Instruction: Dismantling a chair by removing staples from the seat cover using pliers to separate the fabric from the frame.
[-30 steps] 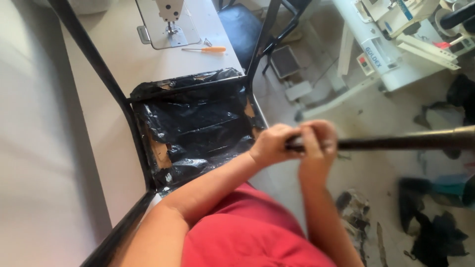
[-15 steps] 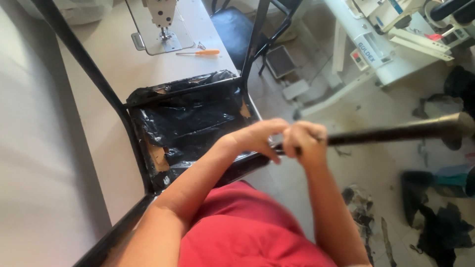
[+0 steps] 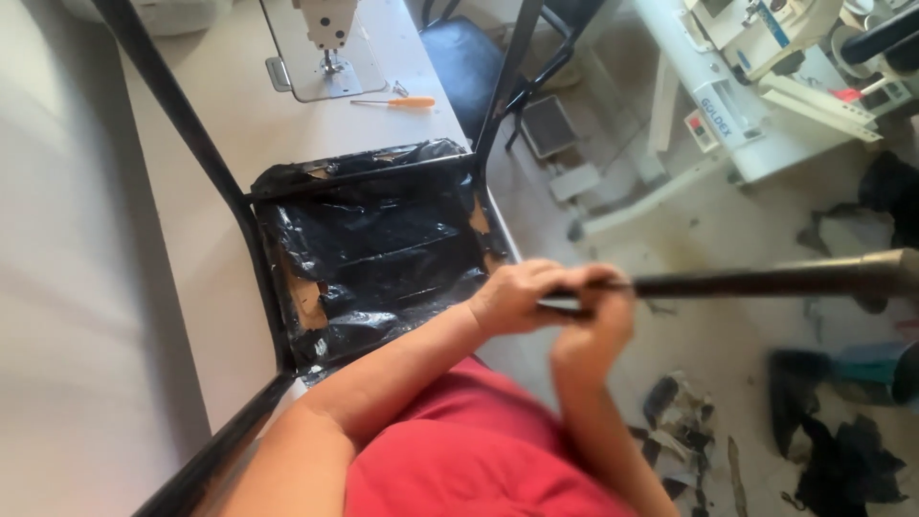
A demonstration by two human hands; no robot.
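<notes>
An upturned chair lies on the table, its seat underside wrapped in torn black plastic. One dark metal chair leg runs rightward at mid height, ending in a tan cap. My left hand and my right hand are both closed around the near end of that leg, touching each other. Other black legs rise from the seat corners. My red shirt fills the bottom middle.
A sewing machine head and an orange-handled screwdriver sit on the beige table beyond the chair. A black stool stands behind. White sewing machines are at the right. Dark fabric scraps litter the floor.
The view has shifted slightly. My hands have stayed on the chair leg, and the right hand has slid a little lower under the leg beside the left.
</notes>
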